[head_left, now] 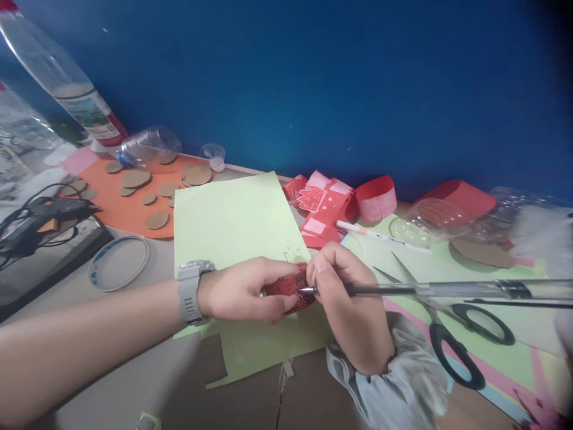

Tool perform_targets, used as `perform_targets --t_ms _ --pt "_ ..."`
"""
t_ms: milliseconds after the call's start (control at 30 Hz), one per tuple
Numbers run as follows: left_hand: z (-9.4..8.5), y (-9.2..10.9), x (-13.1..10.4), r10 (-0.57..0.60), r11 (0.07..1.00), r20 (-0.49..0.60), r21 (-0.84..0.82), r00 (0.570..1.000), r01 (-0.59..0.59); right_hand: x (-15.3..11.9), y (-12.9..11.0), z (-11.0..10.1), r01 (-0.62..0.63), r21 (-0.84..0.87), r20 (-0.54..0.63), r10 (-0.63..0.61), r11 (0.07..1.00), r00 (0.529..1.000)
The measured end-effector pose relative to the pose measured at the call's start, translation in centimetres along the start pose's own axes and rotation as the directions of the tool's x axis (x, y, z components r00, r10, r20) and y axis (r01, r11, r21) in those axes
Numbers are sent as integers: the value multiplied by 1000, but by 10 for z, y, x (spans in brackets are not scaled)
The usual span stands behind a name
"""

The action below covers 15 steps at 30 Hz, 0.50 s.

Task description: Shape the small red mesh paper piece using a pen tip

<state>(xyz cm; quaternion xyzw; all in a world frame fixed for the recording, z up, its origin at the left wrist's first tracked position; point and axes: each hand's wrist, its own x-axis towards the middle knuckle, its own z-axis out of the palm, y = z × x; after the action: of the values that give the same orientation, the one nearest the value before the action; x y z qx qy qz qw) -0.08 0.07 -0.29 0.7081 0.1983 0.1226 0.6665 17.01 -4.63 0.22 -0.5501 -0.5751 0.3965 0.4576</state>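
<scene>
My left hand (246, 291), with a grey watch (190, 292) at the wrist, is closed round a small red piece with a dense dark dotted pattern (290, 289). In my right hand (351, 298) a black-ink pen with a clear barrel (470, 290) is pinched between thumb and fingers. The pen's tip lies over the red piece; I cannot tell whether it touches. Under both hands lies a light green paper sheet (233, 221), with a few thin dark marks near the red piece.
Black-handled scissors (456, 358) lie open at right, near a white marker (385, 236). Red paper shapes (329, 206) stand behind. Orange paper (107, 203) with cardboard discs, a tape roll (119, 263), a glue gun (45, 212) and a plastic bottle (67, 83) occupy the left.
</scene>
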Motion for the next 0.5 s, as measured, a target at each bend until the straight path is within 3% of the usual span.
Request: perform_targets --t_ms 500 --pt "0 1 0 2 1000 0 19 1000 -2 2 0 0 13 4 3 -13 1000 1000"
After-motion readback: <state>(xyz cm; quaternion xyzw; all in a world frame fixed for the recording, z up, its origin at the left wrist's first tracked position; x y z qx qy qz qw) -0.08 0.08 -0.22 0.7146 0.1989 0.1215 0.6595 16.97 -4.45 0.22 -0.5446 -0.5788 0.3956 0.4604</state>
